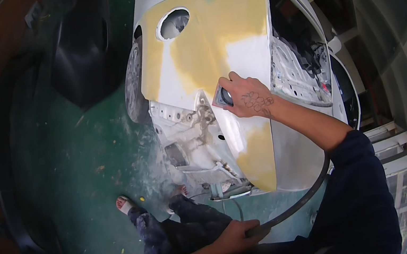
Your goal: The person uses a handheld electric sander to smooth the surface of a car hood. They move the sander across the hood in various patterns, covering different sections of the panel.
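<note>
While yellow filler [199, 55] covers much of the quarter panel [229, 7], the sanding looks only partway done

White patches [250, 54] interrupt the filler at mid-panel, so part of the surface seems worked; broad yellow areas around the panel's round opening [173, 22] and at its lower corner appear left. The right hand [248, 95], fingers curled, grips a small square-padded sander [223, 97], apparently against the panel's left edge. Below the panel, the left hand [235, 237] closes around a black hose [302, 202]; whether it joins the sander is hidden.

Exposed inner bodywork [181, 120] borders the panel just left of the sander, and a perforated white frame [291, 72] lines its right side. Left of the panel, past the wheel [134, 84], green floor [84, 152] offers room; below it, the hose's loop could snag.
</note>
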